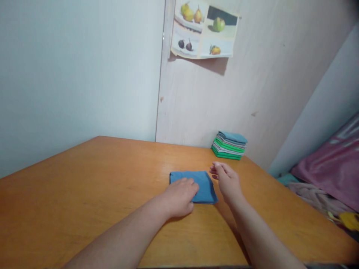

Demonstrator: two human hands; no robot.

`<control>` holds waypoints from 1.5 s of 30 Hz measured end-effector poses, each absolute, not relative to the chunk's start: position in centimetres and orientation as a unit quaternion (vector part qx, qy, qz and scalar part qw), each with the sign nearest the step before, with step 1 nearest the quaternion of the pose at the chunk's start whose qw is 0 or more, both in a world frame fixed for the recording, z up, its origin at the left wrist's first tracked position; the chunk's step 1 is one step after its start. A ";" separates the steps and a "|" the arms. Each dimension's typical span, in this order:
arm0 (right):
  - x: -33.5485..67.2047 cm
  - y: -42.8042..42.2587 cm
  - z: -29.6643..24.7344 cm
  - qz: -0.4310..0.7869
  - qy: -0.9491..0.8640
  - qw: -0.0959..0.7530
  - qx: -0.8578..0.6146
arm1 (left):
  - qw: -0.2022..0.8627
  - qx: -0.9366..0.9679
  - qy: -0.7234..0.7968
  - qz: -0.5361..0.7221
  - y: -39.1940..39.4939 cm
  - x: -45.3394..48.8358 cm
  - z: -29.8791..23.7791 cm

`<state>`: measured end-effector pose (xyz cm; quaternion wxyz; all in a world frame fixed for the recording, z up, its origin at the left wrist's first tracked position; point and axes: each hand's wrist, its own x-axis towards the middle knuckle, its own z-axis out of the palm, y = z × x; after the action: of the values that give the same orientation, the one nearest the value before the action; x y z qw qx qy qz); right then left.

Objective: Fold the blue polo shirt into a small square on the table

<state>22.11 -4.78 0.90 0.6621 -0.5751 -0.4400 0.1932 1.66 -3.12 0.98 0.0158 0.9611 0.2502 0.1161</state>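
A folded blue cloth [206,188] lies flat on the wooden table in front of me, its layers showing along the near edge. My left hand [181,196] rests palm down on its left and near part, fingers lightly bent on top and the thumb by the near edge; it covers that corner. Just off the cloth's right edge, my right hand [226,179] is raised a little above the table. Its fingers are loosely bent and slightly apart, and no object shows in them.
A neat stack of folded cloths [229,145], blue, green and checked, stands at the table's [98,186] far right corner against the wall. Fruit pictures [204,31] hang above. Beyond the right edge lie a pink shiny fabric [331,164] and other soft items.
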 end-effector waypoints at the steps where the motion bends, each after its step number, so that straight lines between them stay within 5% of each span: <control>1: 21.8 -5.2 1.1 0.207 -0.432 0.667 -0.570 | 0.008 0.960 0.252 0.118 -3.2 1.7 1.0; 13: 19.7 -12.2 -1.8 0.420 -0.261 0.709 -0.503 | -0.050 0.956 0.268 0.110 -3.3 3.1 0.5; 23: 15.7 -13.8 -2.3 0.605 -0.158 0.658 -0.420 | 0.049 0.928 0.304 0.208 -2.1 2.5 1.2; 37: 11.6 -7.8 -2.4 0.581 -0.105 0.734 -0.335 | 0.237 0.898 0.270 0.253 -0.7 1.2 1.1; 45: 13.4 -8.3 -1.6 0.572 -0.059 0.717 -0.395 | 0.287 0.793 0.341 0.415 3.3 0.4 0.7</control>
<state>13.43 -8.33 -1.57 0.7167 -0.3950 -0.0594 0.5716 0.42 3.27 0.67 0.2874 0.7928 0.3410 0.4154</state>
